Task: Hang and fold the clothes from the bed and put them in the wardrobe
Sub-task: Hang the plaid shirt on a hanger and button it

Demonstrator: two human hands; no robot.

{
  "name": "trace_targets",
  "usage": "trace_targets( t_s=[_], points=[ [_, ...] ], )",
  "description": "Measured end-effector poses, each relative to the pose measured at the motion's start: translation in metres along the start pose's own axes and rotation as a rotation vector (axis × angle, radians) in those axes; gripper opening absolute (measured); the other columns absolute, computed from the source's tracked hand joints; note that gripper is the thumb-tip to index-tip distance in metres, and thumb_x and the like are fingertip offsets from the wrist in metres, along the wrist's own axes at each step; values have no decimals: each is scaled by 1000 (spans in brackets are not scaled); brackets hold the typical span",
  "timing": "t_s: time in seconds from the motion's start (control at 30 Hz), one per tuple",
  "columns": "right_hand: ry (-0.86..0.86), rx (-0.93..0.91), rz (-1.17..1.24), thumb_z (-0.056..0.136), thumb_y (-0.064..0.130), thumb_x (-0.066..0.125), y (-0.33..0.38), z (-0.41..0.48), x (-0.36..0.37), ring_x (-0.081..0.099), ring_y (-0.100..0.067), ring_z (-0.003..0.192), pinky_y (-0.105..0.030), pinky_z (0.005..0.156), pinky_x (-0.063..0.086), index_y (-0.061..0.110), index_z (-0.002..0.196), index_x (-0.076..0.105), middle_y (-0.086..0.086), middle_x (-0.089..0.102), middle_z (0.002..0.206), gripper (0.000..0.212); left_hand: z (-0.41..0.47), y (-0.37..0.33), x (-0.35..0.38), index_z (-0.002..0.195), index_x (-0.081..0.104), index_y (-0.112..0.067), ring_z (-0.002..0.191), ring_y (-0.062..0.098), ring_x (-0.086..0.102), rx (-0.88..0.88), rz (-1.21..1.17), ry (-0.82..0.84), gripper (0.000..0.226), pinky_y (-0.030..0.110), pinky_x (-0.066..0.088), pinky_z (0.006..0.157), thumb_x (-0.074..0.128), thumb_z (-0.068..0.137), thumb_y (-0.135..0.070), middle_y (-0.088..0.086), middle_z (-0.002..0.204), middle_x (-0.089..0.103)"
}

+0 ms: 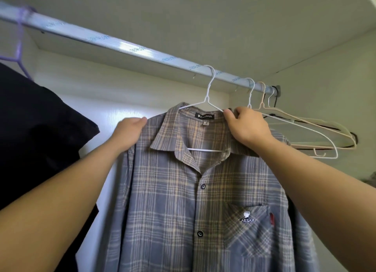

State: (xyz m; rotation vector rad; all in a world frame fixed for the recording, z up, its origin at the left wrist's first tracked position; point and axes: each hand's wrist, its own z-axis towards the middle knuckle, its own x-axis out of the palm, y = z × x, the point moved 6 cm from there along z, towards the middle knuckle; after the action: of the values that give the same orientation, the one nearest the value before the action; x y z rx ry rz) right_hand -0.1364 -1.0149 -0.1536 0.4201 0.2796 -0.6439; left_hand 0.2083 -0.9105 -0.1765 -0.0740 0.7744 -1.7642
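The plaid shirt (183, 210) is hanging on one white wire hanger (207, 97), whose hook is sitting over the wardrobe rail (122, 46). The shirt front is facing the camera, with the collar spread open.

Both hands are holding the shirt at shoulder level. The left hand (128, 131) is gripping the left shoulder edge, with the fingers curling behind the fabric and out of sight. The right hand (246, 125) is pinching the fabric just right of the collar, where the hanger arm is running under the cloth.

Edges and free room:
- To the left, a dark garment (40, 129) is hanging from one purple hanger (19, 48). A bright strip of back panel (101, 88) is showing between it and the shirt.
- A long bare stretch of rail is lying between the purple hook and the white one.
- To the right, the empty hangers are crowding the rail end close to the side wall (325, 78).

Count:
- Shirts on the hanger being handled: one.
- Empty hangers: at least three, namely one white (251, 92), one beige (262, 92) and one black (274, 101). Their hooks are bunching together, so the exact total cannot be told.
- Dark buttons showing on the shirt: two.
- Chest pockets: one.
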Motion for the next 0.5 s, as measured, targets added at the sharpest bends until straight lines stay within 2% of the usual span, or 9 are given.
trace_targets(
  t_s=[0.07, 0.13, 0.2, 0.37, 0.5],
  points=[
    [-14, 3, -65, 97, 65, 34, 1, -1, 5, 49, -32, 74, -43, 73, 42, 20, 74, 47, 1, 50, 70, 52, -8, 16, 3, 90, 59, 8, 81, 22, 54, 18, -64, 14, 52, 35, 37, 73, 40, 107, -37, 24, 90, 65],
    [-10, 4, -107, 97, 67, 33, 0, -1, 8, 46, -31, 75, -44, 75, 41, 22, 78, 46, 3, 46, 71, 51, -14, 23, 2, 83, 57, -6, 79, 25, 55, 71, -35, -20, 40, 33, 38, 68, 40, 108, -33, 14, 84, 62],
    [11, 15, -110, 97, 66, 33, -3, 0, 10, 47, -32, 78, -45, 77, 44, 23, 84, 50, -2, 52, 78, 49, -20, 28, -1, 84, 56, -19, 75, 21, 57, 81, -18, -45, 30, 31, 39, 64, 44, 106, -34, 3, 82, 62],
    [-10, 16, -137, 98, 65, 34, -8, -1, 7, 45, -30, 78, -44, 76, 39, 23, 81, 48, -2, 50, 79, 48, -26, 38, -7, 83, 63, -23, 64, 15, 57, 49, -47, -67, 19, 30, 40, 59, 61, 99, -34, -3, 72, 63],
    [-12, 22, -132, 98, 65, 33, -10, -1, 9, 44, -30, 78, -45, 77, 38, 23, 81, 47, 2, 44, 73, 47, -29, 37, -18, 84, 72, -27, 72, 6, 63, 24, -96, -186, 8, 20, 42, 62, 74, 91, -31, -11, 78, 69]
  ],
)
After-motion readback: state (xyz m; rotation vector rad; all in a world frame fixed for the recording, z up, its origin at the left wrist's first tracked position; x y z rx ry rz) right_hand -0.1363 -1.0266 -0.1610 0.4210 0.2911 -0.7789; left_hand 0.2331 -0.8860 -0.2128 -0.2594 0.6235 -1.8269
